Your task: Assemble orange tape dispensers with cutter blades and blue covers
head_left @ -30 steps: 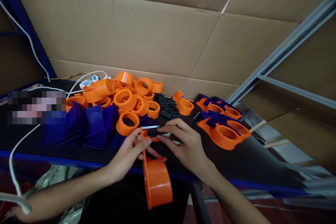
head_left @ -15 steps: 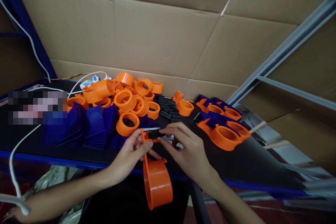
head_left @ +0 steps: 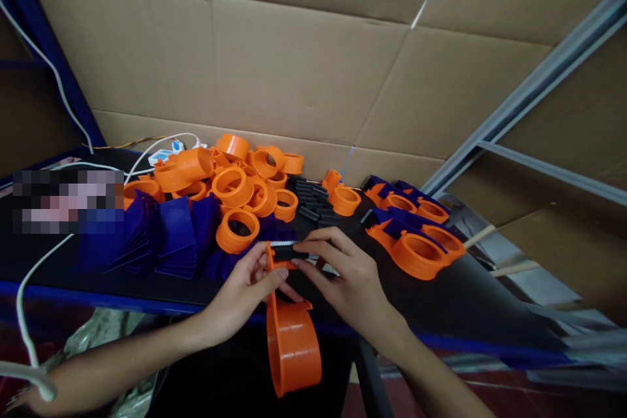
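Note:
My left hand [head_left: 255, 277] pinches the upper end of an orange tape dispenser [head_left: 296, 349], whose wide ring hangs below, over the table's front edge. A white toothed strip [head_left: 281, 243] lies across the dispenser's top. Just under that strip sits a black plastic piece [head_left: 284, 253] against the orange frame. The fingertips of my right hand [head_left: 345, 264] are closed on the black piece's right end. How it joins the frame is partly hidden by my fingers.
Behind my hands lies a heap of orange ring parts [head_left: 232, 186]. Blue flat plates [head_left: 176, 228] are stacked at left. Several black pieces [head_left: 313, 199] lie at the back. Orange-and-blue dispensers [head_left: 418, 255] stand at right. A white cable [head_left: 24, 300] hangs at left.
The black piece has moved slightly left, closer against the orange frame under the toothed strip. The dispenser has turned a little; both hands keep their grips.

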Motion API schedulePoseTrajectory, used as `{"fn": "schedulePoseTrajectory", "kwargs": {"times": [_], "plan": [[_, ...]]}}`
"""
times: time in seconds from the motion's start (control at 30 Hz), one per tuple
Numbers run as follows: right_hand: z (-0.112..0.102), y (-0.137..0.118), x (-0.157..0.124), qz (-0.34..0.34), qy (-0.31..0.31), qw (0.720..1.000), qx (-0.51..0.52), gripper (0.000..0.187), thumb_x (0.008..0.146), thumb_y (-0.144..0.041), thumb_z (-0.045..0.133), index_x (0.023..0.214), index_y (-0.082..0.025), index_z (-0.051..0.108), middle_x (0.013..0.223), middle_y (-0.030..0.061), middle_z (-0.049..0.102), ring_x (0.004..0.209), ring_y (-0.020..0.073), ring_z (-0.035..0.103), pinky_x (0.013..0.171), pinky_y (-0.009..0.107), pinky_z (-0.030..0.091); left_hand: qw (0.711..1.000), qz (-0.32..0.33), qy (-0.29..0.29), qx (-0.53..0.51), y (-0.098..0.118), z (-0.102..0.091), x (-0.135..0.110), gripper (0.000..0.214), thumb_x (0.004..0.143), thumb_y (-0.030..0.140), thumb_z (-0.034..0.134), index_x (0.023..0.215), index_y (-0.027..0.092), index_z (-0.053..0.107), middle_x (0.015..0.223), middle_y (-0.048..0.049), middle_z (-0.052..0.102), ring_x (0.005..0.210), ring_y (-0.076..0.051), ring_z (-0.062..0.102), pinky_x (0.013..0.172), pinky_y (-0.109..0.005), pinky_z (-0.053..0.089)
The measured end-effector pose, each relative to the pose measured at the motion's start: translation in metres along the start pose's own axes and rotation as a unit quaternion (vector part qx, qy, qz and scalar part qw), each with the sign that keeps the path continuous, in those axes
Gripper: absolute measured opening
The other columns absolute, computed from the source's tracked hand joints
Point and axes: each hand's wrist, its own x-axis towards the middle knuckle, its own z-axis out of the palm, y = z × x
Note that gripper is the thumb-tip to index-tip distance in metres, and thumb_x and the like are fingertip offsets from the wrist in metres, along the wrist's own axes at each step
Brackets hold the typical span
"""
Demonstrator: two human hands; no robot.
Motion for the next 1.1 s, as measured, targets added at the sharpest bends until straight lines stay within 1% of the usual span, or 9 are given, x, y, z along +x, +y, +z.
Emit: {"fn": "schedulePoseTrajectory", "kwargs": {"times": [0.1, 0.17, 0.33, 0.5, 0.6, 0.7, 0.83, 0.97, 1.1], "plan": [[0.007, -0.003, -0.003, -0.015, 0.031, 0.999, -0.016, 0.017, 0.091, -0.014, 0.068, 0.106, -0.022, 0.071, 0.102, 0.0077, 0.065, 0.087, 0.0176, 0.068, 0.072, 0.030, 0.059, 1.000, 0.009, -0.005, -0.007, 0.000, 0.000, -0.001, 0.031, 0.091, 0.039, 0.070, 0.115, 0.021, 0.059, 0.097, -0.0044, 0.074, 0.078, -0.021, 0.078, 0.067, -0.027, 0.059], [0.010, -0.004, -0.006, -0.025, 0.041, 0.999, -0.024, 0.020, 0.091, -0.011, 0.068, 0.108, -0.022, 0.070, 0.102, 0.0078, 0.066, 0.088, 0.0181, 0.069, 0.073, 0.031, 0.060, 1.000, 0.006, -0.004, -0.007, 0.000, -0.001, -0.001, 0.030, 0.092, 0.040, 0.068, 0.113, 0.021, 0.058, 0.095, -0.0045, 0.074, 0.079, -0.022, 0.078, 0.066, -0.027, 0.059], [0.007, -0.009, -0.015, -0.079, 0.013, 0.996, -0.050, 0.033, 0.093, -0.003, 0.060, 0.118, -0.024, 0.067, 0.111, 0.0094, 0.071, 0.104, 0.0228, 0.068, 0.085, 0.038, 0.061, 1.000, -0.005, -0.005, -0.004, -0.003, -0.003, -0.002, 0.035, 0.093, 0.041, 0.066, 0.118, 0.018, 0.057, 0.091, -0.0087, 0.077, 0.077, -0.025, 0.078, 0.058, -0.024, 0.054], [0.007, -0.015, -0.017, -0.067, 0.019, 0.998, 0.003, 0.034, 0.091, -0.001, 0.062, 0.115, -0.024, 0.067, 0.112, 0.0075, 0.072, 0.098, 0.0205, 0.069, 0.084, 0.038, 0.062, 1.000, 0.001, -0.007, -0.003, -0.004, -0.004, -0.001, 0.036, 0.094, 0.039, 0.065, 0.123, 0.018, 0.056, 0.091, -0.0103, 0.079, 0.075, -0.025, 0.078, 0.062, -0.026, 0.055], [0.009, -0.013, -0.013, -0.073, 0.014, 0.997, 0.016, 0.034, 0.091, 0.000, 0.060, 0.115, -0.024, 0.067, 0.114, 0.0082, 0.073, 0.103, 0.0222, 0.069, 0.087, 0.041, 0.061, 1.000, -0.007, -0.021, -0.015, -0.003, -0.004, -0.002, 0.037, 0.095, 0.039, 0.063, 0.123, 0.017, 0.055, 0.082, -0.0085, 0.078, 0.073, -0.027, 0.078, 0.063, -0.030, 0.055], [0.009, -0.009, -0.008, -0.075, 0.011, 0.997, 0.028, 0.032, 0.091, 0.000, 0.060, 0.112, -0.023, 0.068, 0.114, 0.0081, 0.073, 0.102, 0.0216, 0.070, 0.086, 0.040, 0.061, 1.000, -0.010, -0.016, -0.020, -0.001, -0.003, -0.004, 0.035, 0.095, 0.038, 0.061, 0.122, 0.018, 0.055, 0.081, -0.0074, 0.078, 0.074, -0.027, 0.078, 0.065, -0.031, 0.056], [0.003, -0.012, -0.006, -0.086, -0.012, 0.995, 0.047, 0.035, 0.092, 0.000, 0.058, 0.117, -0.022, 0.067, 0.117, 0.0091, 0.073, 0.107, 0.0217, 0.070, 0.091, 0.041, 0.060, 0.998, -0.020, -0.018, -0.057, 0.001, -0.002, -0.004, 0.031, 0.096, 0.037, 0.058, 0.119, 0.018, 0.053, 0.076, -0.0078, 0.078, 0.072, -0.028, 0.078, 0.060, -0.030, 0.055], [-0.005, -0.019, -0.009, -0.078, -0.025, 0.993, 0.090, 0.039, 0.092, 0.001, 0.056, 0.119, -0.024, 0.068, 0.124, 0.0083, 0.071, 0.112, 0.0203, 0.070, 0.093, 0.037, 0.061, 0.993, -0.049, 0.013, -0.110, 0.006, 0.000, -0.002, 0.033, 0.094, 0.042, 0.059, 0.114, 0.016, 0.054, 0.068, -0.0068, 0.075, 0.059, -0.024, 0.074, 0.052, -0.026, 0.053], [-0.004, -0.016, -0.008, -0.054, 0.018, 0.995, 0.086, 0.040, 0.092, -0.001, 0.056, 0.120, -0.026, 0.069, 0.121, 0.0073, 0.073, 0.115, 0.0229, 0.069, 0.094, 0.042, 0.060, 0.989, -0.072, 0.049, -0.123, 0.011, 0.001, -0.001, 0.037, 0.092, 0.048, 0.059, 0.103, 0.012, 0.059, 0.063, -0.0074, 0.072, 0.051, -0.020, 0.070, 0.048, -0.023, 0.051]]}}
